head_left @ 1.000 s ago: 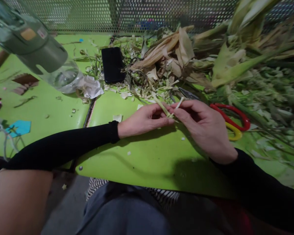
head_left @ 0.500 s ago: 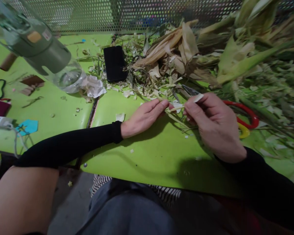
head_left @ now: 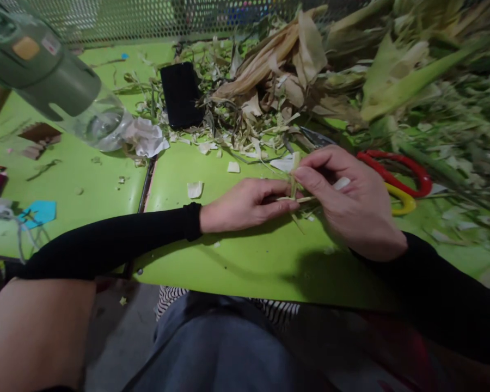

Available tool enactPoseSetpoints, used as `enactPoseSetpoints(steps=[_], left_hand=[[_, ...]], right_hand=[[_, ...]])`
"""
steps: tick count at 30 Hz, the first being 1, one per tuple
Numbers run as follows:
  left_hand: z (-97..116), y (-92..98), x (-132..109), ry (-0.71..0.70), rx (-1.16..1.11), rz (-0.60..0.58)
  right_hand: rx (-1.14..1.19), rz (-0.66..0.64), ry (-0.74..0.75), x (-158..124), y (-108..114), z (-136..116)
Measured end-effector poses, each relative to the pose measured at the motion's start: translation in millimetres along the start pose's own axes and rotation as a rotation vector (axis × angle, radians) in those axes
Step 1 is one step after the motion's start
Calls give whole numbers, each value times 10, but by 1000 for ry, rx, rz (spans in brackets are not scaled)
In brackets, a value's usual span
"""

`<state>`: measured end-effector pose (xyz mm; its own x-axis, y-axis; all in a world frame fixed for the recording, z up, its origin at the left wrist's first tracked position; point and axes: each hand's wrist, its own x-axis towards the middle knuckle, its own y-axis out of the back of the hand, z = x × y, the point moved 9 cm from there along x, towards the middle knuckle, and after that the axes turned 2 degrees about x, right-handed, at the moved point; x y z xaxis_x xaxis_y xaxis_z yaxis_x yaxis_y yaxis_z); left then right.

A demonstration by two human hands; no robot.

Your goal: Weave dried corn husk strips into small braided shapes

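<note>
Bottle (head_left: 65, 76): left of phone. Paper (head_left: 147, 137): just beside phone, left. Phone (head_left: 182, 95): black, on green counter (head_left: 228, 267). Left hand (head_left: 245, 207): below phone, rightward, thumb and fingers pinching strip. Strip (head_left: 294, 173): pale green, between hands, right of and below phone. Right hand (head_left: 347, 201): farther right of phone, thumb and forefinger pinching strip. Scissors (head_left: 422, 182): red-and-yellow handles, well right of phone.
</note>
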<state>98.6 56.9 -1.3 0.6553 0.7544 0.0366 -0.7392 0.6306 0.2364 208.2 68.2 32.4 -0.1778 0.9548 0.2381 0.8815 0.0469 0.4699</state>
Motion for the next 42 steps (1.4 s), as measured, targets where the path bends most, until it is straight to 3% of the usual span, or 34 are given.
enactPoseSetpoints(steps=[4, 7, 11, 15, 20, 23, 29, 34, 39, 40, 42], left_hand=[[-3, -36, -11, 22, -119, -4], [-45, 49, -25, 62, -273, 108], [-197, 161, -18, 103, -524, 256], [-329, 176, 9, 160, -679, 275], [-291, 143, 24, 164, -738, 174], [-262, 122, 36, 153, -764, 124], [-308, 158, 62, 179, -784, 180], [-310, 138, 69, 190, -805, 135], [-311, 183, 59, 154, -828, 191], [-301, 205, 58, 126, -831, 218], [-279, 234, 53, 76, -811, 257]], right_hand=[[115, -18, -74, 4, -21, 39], [153, 9, -89, 27, 48, 12], [-97, -49, -2, 55, 50, -103], [-251, -162, 130, 45, -65, -180], [-247, -102, 86, 39, -14, -97], [-224, -150, 102, 30, -56, -109], [-232, -107, 143, 45, -17, -118], [-266, -108, 146, 63, -15, -52], [-501, 161, 358, 0, 198, -315], [-544, 165, 405, -28, 183, -362], [-590, 53, 459, -66, 46, -373]])
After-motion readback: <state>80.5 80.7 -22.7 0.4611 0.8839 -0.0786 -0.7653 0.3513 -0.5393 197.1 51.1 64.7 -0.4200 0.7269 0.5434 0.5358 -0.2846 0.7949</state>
